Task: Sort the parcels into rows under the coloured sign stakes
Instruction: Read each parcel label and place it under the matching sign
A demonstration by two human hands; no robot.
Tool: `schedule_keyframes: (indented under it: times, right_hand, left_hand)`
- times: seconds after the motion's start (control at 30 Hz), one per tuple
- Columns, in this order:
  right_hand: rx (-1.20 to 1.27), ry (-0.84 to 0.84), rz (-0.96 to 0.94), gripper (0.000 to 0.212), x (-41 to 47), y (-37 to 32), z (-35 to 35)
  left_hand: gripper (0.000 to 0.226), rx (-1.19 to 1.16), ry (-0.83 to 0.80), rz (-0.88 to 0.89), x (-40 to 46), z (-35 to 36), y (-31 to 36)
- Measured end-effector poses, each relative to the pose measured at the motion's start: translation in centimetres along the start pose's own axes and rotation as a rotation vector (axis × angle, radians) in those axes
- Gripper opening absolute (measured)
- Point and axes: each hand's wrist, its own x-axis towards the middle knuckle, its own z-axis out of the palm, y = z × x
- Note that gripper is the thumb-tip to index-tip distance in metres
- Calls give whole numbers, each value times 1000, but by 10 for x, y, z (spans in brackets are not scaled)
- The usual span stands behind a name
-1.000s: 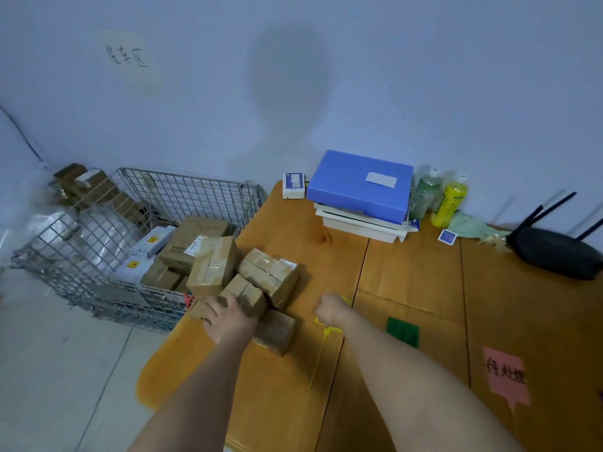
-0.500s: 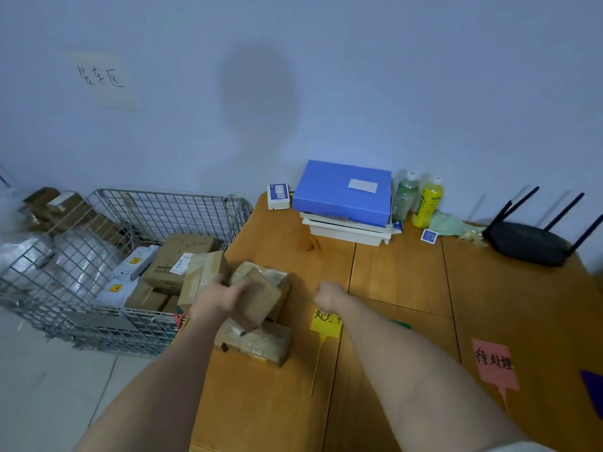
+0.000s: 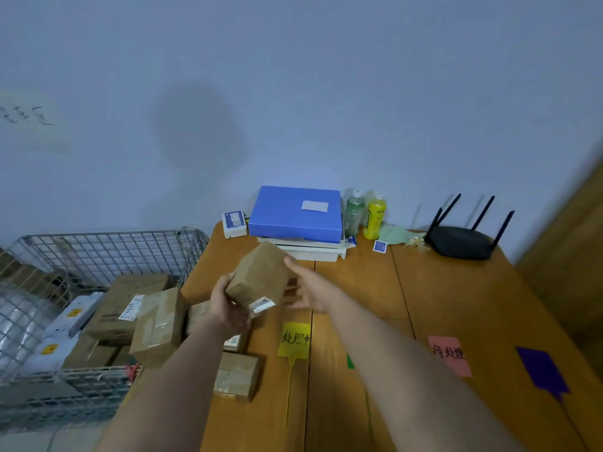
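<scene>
My left hand (image 3: pixel 226 307) grips the near end of a brown cardboard parcel (image 3: pixel 261 275), held tilted above the wooden table (image 3: pixel 440 288). My right hand (image 3: pixel 310 290) is at the parcel's right side, fingers straight, thumb touching its top corner. More brown parcels stay at the table's left edge: a tall one (image 3: pixel 159 326) and a small one (image 3: pixel 238 376). Flat on the table lie the sign stakes: yellow (image 3: pixel 294 342), pink (image 3: pixel 449 355), purple (image 3: pixel 543 373), and a green one (image 3: pixel 350 362) mostly hidden under my right forearm.
A wire basket (image 3: pixel 98 252) with several boxes and white packets stands left of the table. At the back are a blue box (image 3: pixel 295 213) on white trays, two bottles (image 3: pixel 365 213), a small white box (image 3: pixel 233 223) and a black router (image 3: pixel 460 239).
My left hand has lifted one parcel off the pile, up and to the right. My right hand has opened from a fist and come to the parcel's side. The camera has panned right.
</scene>
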Motion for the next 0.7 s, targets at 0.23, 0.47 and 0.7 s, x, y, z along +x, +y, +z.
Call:
schedule_keyframes:
  times: [0.23, 0.47, 0.7]
  right_hand:
    - [145, -244, -222, 78, -18, -16, -18]
    - [-320, -46, -457, 66, -36, -52, -17]
    - [-572, -95, -509, 40, -50, -73, 5]
  left_hand:
    - [43, -228, -297, 250, 12, 19, 1]
    - [30, -1, -194, 290, 7, 35, 27]
    - [61, -220, -465, 189, -2, 37, 31]
